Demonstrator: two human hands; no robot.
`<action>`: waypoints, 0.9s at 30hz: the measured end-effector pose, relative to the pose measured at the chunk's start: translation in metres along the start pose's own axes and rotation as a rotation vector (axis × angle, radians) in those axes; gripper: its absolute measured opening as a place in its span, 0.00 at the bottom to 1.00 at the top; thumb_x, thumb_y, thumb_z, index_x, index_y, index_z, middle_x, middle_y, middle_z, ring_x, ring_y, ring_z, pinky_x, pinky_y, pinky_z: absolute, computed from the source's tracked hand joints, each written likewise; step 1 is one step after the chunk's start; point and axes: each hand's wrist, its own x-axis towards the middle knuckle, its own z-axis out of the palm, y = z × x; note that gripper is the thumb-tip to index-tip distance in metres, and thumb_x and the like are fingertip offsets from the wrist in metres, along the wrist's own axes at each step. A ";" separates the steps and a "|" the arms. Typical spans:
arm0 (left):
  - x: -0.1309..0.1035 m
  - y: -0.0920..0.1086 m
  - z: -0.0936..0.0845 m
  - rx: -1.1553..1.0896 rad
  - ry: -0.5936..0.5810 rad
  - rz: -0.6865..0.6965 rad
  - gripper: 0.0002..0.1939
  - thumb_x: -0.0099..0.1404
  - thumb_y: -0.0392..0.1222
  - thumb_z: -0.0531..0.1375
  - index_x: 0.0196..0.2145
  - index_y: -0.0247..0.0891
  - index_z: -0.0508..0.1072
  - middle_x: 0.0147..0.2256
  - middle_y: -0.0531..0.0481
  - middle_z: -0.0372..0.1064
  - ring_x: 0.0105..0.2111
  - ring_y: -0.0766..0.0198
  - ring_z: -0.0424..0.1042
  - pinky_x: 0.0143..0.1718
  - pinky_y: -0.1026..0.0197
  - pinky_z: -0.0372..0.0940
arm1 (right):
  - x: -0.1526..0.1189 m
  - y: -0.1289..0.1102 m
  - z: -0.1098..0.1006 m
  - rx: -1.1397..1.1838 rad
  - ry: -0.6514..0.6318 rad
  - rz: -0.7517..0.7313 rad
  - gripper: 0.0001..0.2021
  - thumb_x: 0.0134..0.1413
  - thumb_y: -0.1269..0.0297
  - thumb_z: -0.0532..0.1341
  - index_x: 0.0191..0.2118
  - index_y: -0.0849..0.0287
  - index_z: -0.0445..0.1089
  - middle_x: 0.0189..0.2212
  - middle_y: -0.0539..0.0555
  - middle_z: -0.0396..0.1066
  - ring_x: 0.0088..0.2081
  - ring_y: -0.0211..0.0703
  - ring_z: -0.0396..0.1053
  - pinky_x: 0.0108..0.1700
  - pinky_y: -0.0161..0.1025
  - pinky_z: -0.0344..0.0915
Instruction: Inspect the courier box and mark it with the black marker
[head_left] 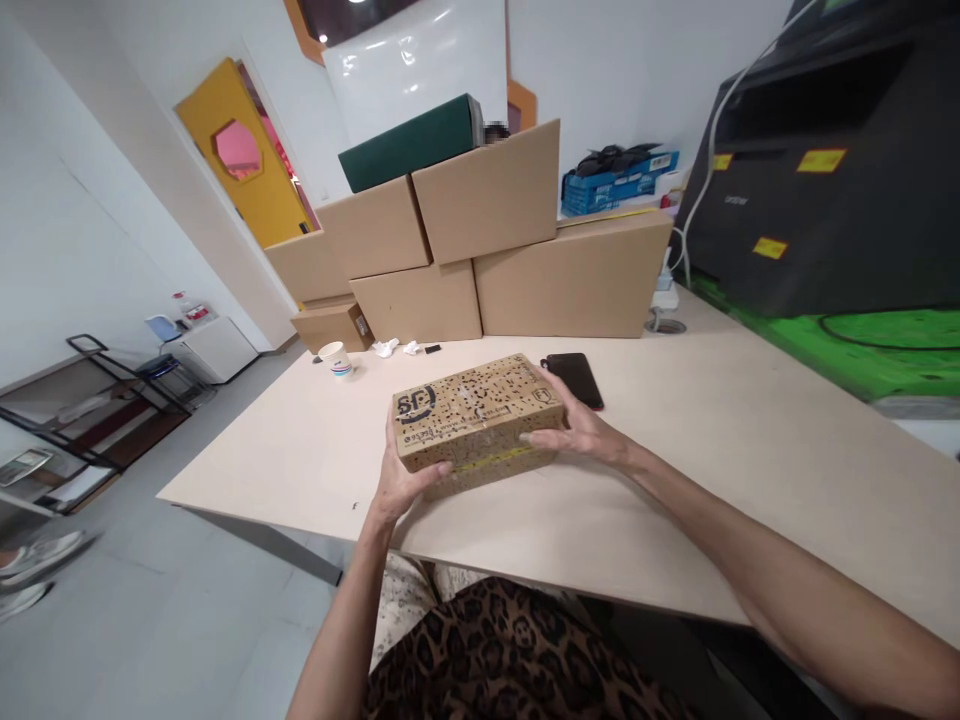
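A speckled cardboard box [480,415] with dark lettering and a yellow strip along its front side is on or just above the pale table [660,520], near the front edge. My left hand [401,480] grips its left end, thumb on the front face and the fingers mostly hidden behind the end. At the right end, my right hand [577,425] holds the box, its thumb pressed on the front. A black phone-like object [574,380] lies just behind my right hand.
Stacked cardboard boxes [570,285] line the table's back, topped by a green box [412,145]. A paper cup [335,360] and crumpled white tissues [386,348] stand at the back left. A large black machine [825,200] is at the right. A person's shoes [45,555] show at far left.
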 end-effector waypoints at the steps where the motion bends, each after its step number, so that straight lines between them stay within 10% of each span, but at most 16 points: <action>1: 0.002 -0.005 -0.001 -0.005 0.046 0.020 0.66 0.44 0.56 0.80 0.74 0.42 0.52 0.64 0.34 0.68 0.66 0.36 0.67 0.66 0.36 0.64 | 0.003 0.001 -0.004 -0.037 0.033 0.005 0.58 0.46 0.46 0.77 0.77 0.45 0.46 0.76 0.63 0.50 0.75 0.67 0.52 0.72 0.65 0.56; 9: 0.011 -0.022 -0.003 -0.098 0.153 0.041 0.65 0.47 0.53 0.79 0.75 0.44 0.50 0.66 0.33 0.66 0.66 0.35 0.67 0.66 0.35 0.62 | 0.026 0.017 -0.074 -0.378 0.689 0.004 0.28 0.55 0.44 0.66 0.56 0.57 0.74 0.50 0.62 0.79 0.49 0.55 0.77 0.55 0.56 0.73; 15: 0.006 -0.029 0.001 -0.113 0.159 0.058 0.66 0.50 0.57 0.77 0.76 0.45 0.46 0.64 0.35 0.67 0.64 0.37 0.69 0.65 0.34 0.63 | 0.057 0.006 -0.069 -1.133 0.287 0.426 0.15 0.65 0.61 0.56 0.44 0.57 0.80 0.47 0.59 0.83 0.49 0.50 0.78 0.49 0.39 0.69; 27: 0.001 -0.034 -0.006 -0.053 0.122 0.064 0.64 0.50 0.59 0.77 0.75 0.46 0.48 0.73 0.36 0.53 0.72 0.38 0.56 0.70 0.39 0.57 | 0.116 0.020 -0.039 -1.269 0.068 0.723 0.18 0.46 0.73 0.71 0.46 0.70 0.81 0.48 0.76 0.81 0.51 0.59 0.80 0.43 0.40 0.69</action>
